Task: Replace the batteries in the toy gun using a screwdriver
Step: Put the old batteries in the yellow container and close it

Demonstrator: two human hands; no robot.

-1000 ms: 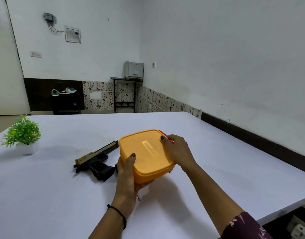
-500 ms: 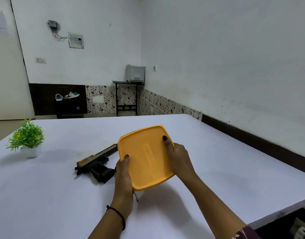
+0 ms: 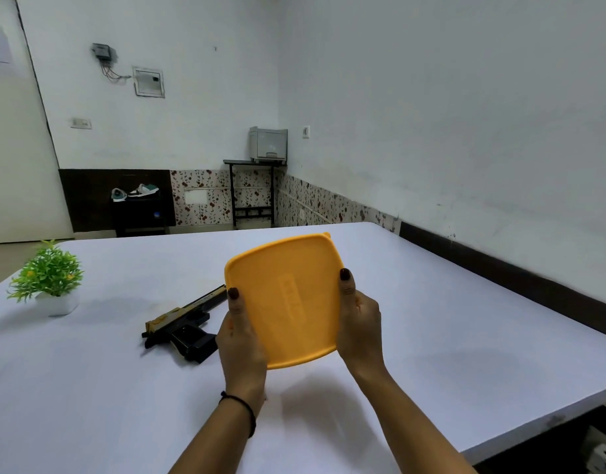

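- Toy gun: lies flat on the table, left of centre frame, its grip partly behind the left hand; nobody is holding it. No screwdriver or batteries in view.
- Table: white top, fills the lower half of the frame.
- Yellow container: centre frame, held clear of the table and tilted so the lid face points at the camera. Lid looks seated; contents hidden.
- Hands: left hand and right hand each grasp one side edge of the container, thumb on the lid face, other fingers behind it and out of sight.
- Potted plant: far left of frame, well apart from the work.
- Step, my read: prep only. Getting into the container, presumably for the tool or cells. Gun work not started.
- Next move needs: peel the lid at a corner while the other hand steadies the body, and keep it level so nothing spills.
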